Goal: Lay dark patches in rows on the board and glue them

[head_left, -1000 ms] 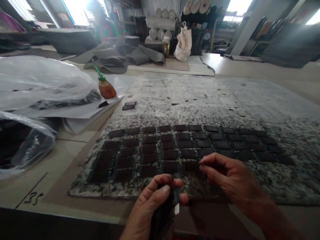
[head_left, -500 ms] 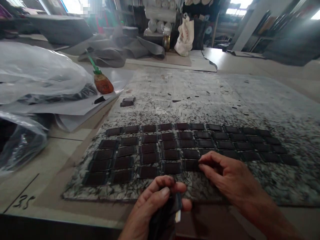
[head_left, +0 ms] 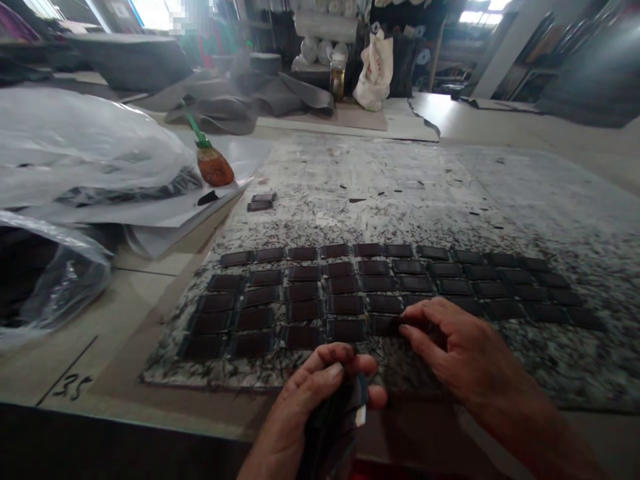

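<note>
My left hand (head_left: 307, 393) is closed around dark, strip-like pieces (head_left: 330, 427), with a small pale edge showing near the fingertips. My right hand (head_left: 465, 353) pinches the right end of a small dark rectangular patch (head_left: 384, 326), which lies flat on a pale, glue-smeared board (head_left: 400, 163). Around it, several rows of similar dark brown patches (head_left: 345, 305) with blackish borders are laid side by side. My right hand hides some of the patches in the nearest rows.
Two more patches (head_left: 261, 202) and scattered dark scraps lie farther back on the board. To the left are an orange-brown bottle with a green spout (head_left: 215, 167) and clear plastic bags (head_left: 85, 147). A cream bag (head_left: 375, 70) and a jar (head_left: 337, 77) stand behind.
The view has shifted slightly, so the board and patches sit a little farther right. Both hands keep nearly the same grip, the right still at the same patch.
</note>
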Available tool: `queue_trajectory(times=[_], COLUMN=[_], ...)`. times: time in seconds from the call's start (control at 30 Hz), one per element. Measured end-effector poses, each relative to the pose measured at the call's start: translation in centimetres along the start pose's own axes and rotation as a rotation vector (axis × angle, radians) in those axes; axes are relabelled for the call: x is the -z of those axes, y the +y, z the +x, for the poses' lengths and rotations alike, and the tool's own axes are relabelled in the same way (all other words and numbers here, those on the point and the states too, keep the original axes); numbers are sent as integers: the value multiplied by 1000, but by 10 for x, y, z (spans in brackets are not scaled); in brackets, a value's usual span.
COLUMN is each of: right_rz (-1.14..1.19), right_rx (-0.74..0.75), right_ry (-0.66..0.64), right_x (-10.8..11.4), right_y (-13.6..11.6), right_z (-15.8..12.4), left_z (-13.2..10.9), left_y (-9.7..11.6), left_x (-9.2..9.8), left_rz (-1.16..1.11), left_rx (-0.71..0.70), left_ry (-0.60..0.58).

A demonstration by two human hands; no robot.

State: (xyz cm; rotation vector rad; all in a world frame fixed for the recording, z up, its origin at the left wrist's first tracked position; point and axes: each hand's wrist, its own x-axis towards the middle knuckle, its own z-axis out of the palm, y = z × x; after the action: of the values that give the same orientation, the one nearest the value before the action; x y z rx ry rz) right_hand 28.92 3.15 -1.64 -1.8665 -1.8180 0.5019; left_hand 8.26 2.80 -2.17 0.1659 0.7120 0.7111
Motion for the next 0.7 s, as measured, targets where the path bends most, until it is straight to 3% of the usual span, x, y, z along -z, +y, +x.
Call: queue_trajectory(times=[0.1, 0.23, 0.33, 0.5, 0.7], right_rz=[60, 262, 312, 274, 228], right_rx=[87, 405, 471, 502, 513], right_ry=[-17, -124, -181, -140, -192], right_x=[3, 6, 8, 11, 17], right_y=[-7, -19, -21, -16, -17], right_z=[-10, -24, -30, -36, -47], left_z=[-4, -7, -9, -4, 13], left_y=[-4, -10, -10, -18, -37], left_x=[-6, -16, -20, -12, 5], left_rz=[-10, -6, 39, 92, 226], left_rx=[-16, -44, -46, 1, 68], left_ry=[56, 120, 146, 62, -155])
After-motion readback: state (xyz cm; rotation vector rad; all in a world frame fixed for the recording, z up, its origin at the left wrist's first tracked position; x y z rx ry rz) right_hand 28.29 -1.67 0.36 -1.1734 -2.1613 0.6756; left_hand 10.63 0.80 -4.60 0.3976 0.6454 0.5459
